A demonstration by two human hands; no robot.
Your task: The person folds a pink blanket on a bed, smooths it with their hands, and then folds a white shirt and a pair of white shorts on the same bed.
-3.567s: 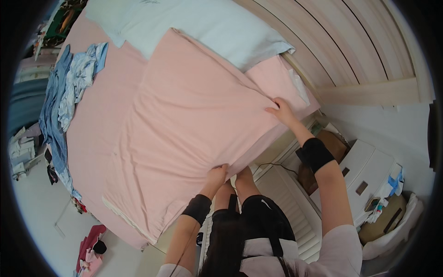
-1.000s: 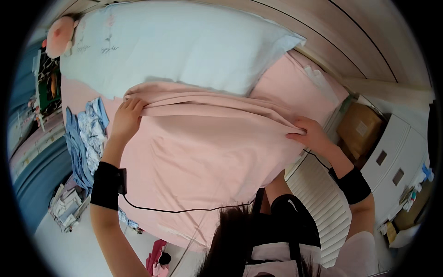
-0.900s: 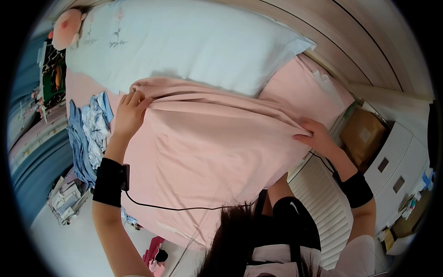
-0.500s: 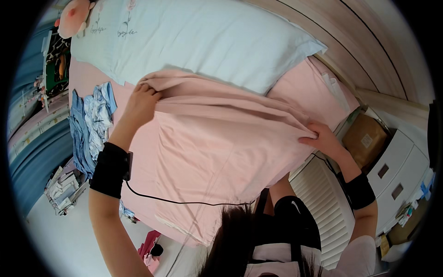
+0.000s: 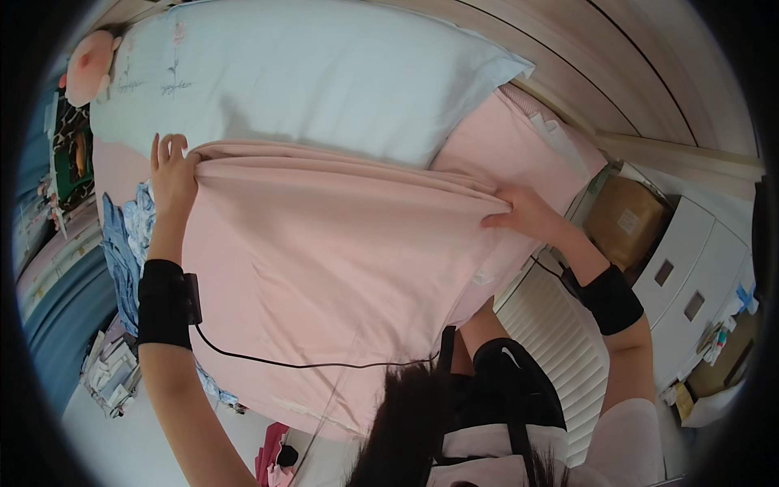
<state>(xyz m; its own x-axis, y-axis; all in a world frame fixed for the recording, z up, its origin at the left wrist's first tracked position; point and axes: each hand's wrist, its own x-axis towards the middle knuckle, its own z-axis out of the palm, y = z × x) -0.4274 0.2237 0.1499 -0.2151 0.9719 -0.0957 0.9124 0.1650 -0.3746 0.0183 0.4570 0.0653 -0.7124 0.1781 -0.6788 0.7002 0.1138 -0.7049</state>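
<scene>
A pink sheet (image 5: 349, 235) is stretched between my two hands, its far edge gathered into several long folds. My left hand (image 5: 173, 174) pinches the left corner of that edge, some of its fingers raised and curled. The right end is in my right hand (image 5: 531, 215), the thumb below the folds and the other fingers partly hidden behind them. From the folds the cloth hangs toward me over the pink bed. Just beyond lies a pale blue pillow (image 5: 316, 81) with a flower print, touching or close behind the raised edge.
Blue clothes (image 5: 122, 252) lie by my left forearm. A pink plush toy (image 5: 88, 69) is at the far left. To the right stand a brown box (image 5: 623, 219) and a white drawer unit (image 5: 690, 276). A black cable (image 5: 300, 365) runs from my left wristband across the sheet.
My hands have spread wider, the left moving out to the left. The sheet's gathered edge is now straighter and tauter. The whole view has shifted somewhat.
</scene>
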